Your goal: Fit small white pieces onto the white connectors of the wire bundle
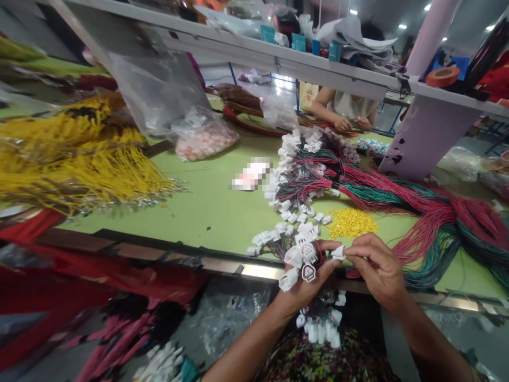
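Note:
My left hand [304, 286] is closed around a bunch of wires that end in white plastic connectors [307, 252]. Between its thumb and forefinger one white connector [338, 253] sticks out to the right. The fingertips of my right hand [377, 268] are pinched at the end of that connector. Something tiny and yellow seems to show there, too small to make out surely. Just beyond my hands lies a heap of small yellow pieces [352, 222]. A thick bundle of red, green and black wires [382, 185] with white connectors rests on the table behind.
Yellow wires with metal ends [91, 164] cover the left of the green table [159, 228]. A clear bag of pale orange-and-white parts [204, 138] stands farther back. Above runs a loaded shelf [246, 40]. Across the table sits another person [350, 109]. More white connectors [322, 329] hang near my lap.

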### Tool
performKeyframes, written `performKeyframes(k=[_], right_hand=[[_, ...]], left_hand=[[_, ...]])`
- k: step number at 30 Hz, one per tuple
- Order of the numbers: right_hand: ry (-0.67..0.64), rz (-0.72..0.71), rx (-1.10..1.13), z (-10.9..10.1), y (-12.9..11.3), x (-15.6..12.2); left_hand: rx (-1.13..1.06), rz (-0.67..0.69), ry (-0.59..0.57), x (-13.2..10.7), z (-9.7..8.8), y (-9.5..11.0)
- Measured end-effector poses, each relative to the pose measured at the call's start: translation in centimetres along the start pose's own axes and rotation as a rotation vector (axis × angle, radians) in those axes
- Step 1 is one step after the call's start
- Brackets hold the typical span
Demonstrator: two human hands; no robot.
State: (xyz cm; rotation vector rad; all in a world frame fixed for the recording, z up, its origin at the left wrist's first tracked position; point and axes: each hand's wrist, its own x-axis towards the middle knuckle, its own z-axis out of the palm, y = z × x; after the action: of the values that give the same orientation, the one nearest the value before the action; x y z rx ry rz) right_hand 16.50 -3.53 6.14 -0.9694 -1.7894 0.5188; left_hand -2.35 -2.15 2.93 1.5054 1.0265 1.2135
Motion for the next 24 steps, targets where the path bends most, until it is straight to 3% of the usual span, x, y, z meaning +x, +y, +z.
performKeyframes(k=[7, 15, 19, 24], right_hand=[[0.041, 0.145, 0.106, 0.4, 0.0, 0.4], [-0.078, 0.43, 0.46, 0.3, 1.2, 1.0], [-0.124, 0.403, 0.42, 0.0, 1.2, 0.8], [-0.122, 0.164, 0.027, -1.6, 0.5, -0.4]], left_hand=[[-0.002, 0.047, -0.058, 0.1, 0.0, 0.3], [-0.066, -0.006, -0.08, 0.2, 0.2, 1.0], [-0.065, -0.003, -0.075, 0.3, 0.4, 0.5], [-0.027, 0.072, -0.12, 0.6, 0.2, 0.6]])
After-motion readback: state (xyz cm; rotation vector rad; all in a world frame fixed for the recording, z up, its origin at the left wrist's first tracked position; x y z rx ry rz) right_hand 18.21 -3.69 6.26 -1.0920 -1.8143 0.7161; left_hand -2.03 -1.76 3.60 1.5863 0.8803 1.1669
